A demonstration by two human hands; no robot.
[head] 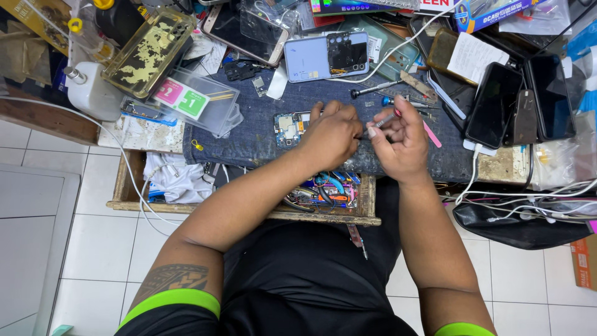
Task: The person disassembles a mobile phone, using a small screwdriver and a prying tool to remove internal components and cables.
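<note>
Overhead, a dark blue work mat (pixel 261 134) covered the cluttered bench, with an open wooden drawer (pixel 367 208) of tools below it. On the mat lay an opened phone body (pixel 289 127), its circuit board exposed. The left hand (pixel 333 134) was curled closed over the phone's right end. The right hand (pixel 401 140) pinched a small screwdriver (pixel 382 121), tip toward the left hand.

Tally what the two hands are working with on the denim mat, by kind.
Hands: 2, left hand, right hand
Screwdriver in right hand: 1
Circuit board under left hand: 1
Spare screwdrivers on mat: 2
Denim mat: 1
Total: 7
</note>
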